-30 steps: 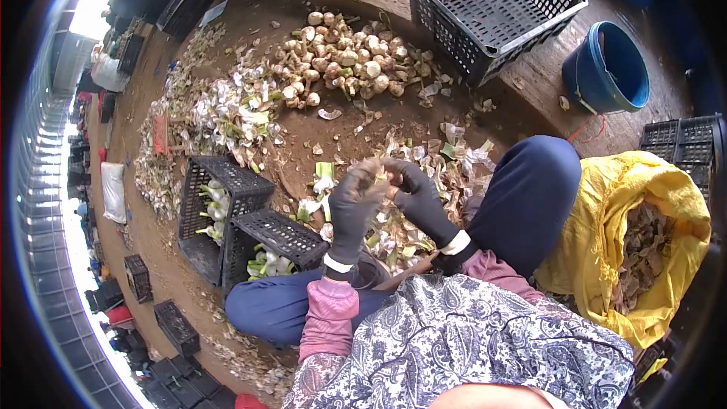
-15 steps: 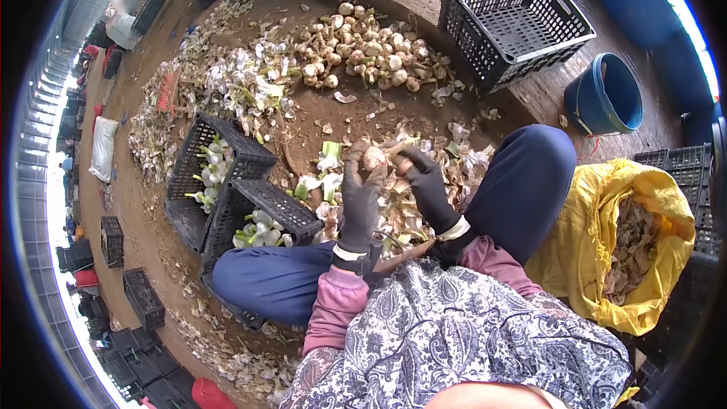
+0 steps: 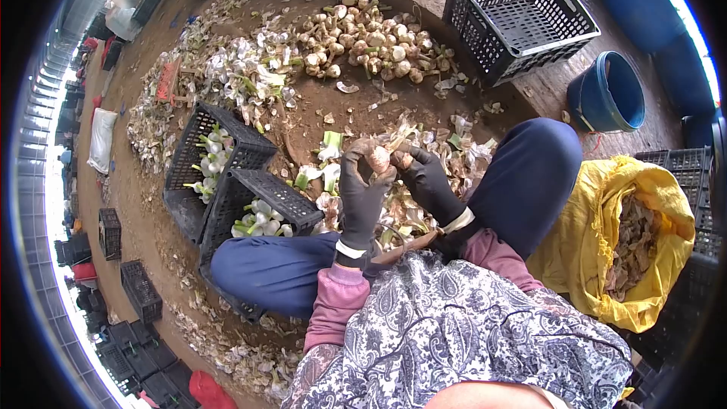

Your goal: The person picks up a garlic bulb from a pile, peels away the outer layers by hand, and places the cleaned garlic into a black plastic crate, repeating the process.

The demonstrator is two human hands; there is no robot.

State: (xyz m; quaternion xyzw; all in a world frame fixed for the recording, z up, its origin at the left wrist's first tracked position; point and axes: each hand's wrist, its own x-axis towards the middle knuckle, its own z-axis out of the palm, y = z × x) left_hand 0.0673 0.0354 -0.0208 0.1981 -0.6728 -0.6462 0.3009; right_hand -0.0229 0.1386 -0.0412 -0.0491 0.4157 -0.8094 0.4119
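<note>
My left hand (image 3: 362,195), in a dark glove, is closed around one side of a garlic bulb (image 3: 379,157) held up over the ground between my knees. My right hand (image 3: 429,183), gloved too with bare fingertips showing, pinches the bulb from the other side. Loose papery skin (image 3: 402,133) sticks out from the bulb's top. Beneath both hands lies a heap of shed garlic skins (image 3: 401,216). Cut green-and-white stalk pieces (image 3: 331,145) lie to the left of my left hand.
Unpeeled garlic bulbs (image 3: 371,42) are piled ahead. Two tilted black crates (image 3: 235,142) with white bulbs stand left. Another crate (image 3: 519,53) and a blue bucket (image 3: 606,95) stand on boards at right. A yellow sack (image 3: 572,257) of dry skins is by my right knee.
The garlic bulb has turned and shifted slightly right between my hands. My left hand's fingers have curled further round it. Both hands stay close together.
</note>
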